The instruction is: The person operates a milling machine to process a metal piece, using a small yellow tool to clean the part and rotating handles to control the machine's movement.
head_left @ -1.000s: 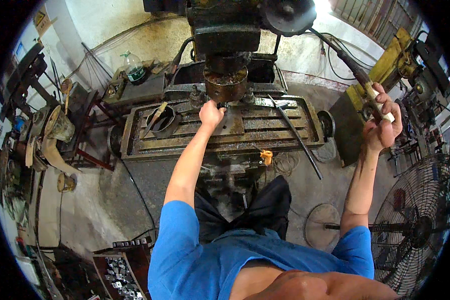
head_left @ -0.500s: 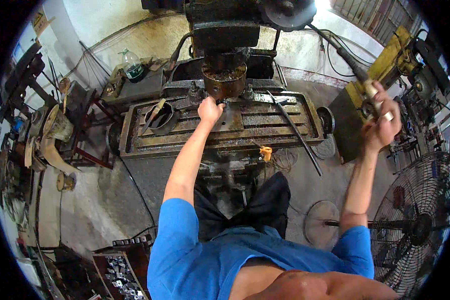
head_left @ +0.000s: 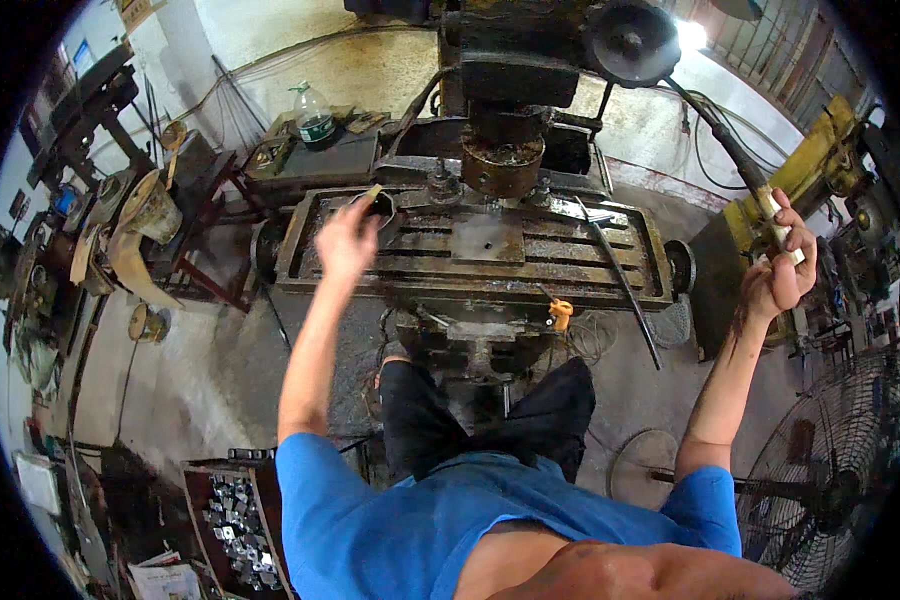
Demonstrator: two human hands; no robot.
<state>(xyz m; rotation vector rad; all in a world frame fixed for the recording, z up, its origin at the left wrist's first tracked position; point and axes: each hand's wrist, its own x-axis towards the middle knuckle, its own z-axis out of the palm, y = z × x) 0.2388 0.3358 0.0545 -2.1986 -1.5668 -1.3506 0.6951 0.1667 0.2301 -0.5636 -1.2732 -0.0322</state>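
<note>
My left hand (head_left: pixel 347 240), smeared by motion, is over the left part of the machine's slotted table (head_left: pixel 570 285). Close beside its fingers is a dark pot (head_left: pixel 383 208) with the light-coloured end of a brush (head_left: pixel 373 191) sticking up from it. Whether the fingers touch the brush cannot be made out. At the right, my right hand (head_left: pixel 778 265) is wrapped round the pale grip of a long lever (head_left: pixel 735 155) on the milling machine. Below the round cutter head (head_left: pixel 503 165) lies a square metal plate (head_left: pixel 487 242) with a small hole, with chips around it.
A long dark bar (head_left: pixel 620 285) lies across the table's right side, overhanging the front. An orange-handled tool (head_left: pixel 561 314) is at the front edge. A large fan (head_left: pixel 835 480) stands at lower right, and a box of small metal parts (head_left: pixel 238 530) at lower left.
My left hand has moved left from beneath the cutter head to the pot with the brush. My right hand keeps its hold on the lever. The whole view has shifted somewhat.
</note>
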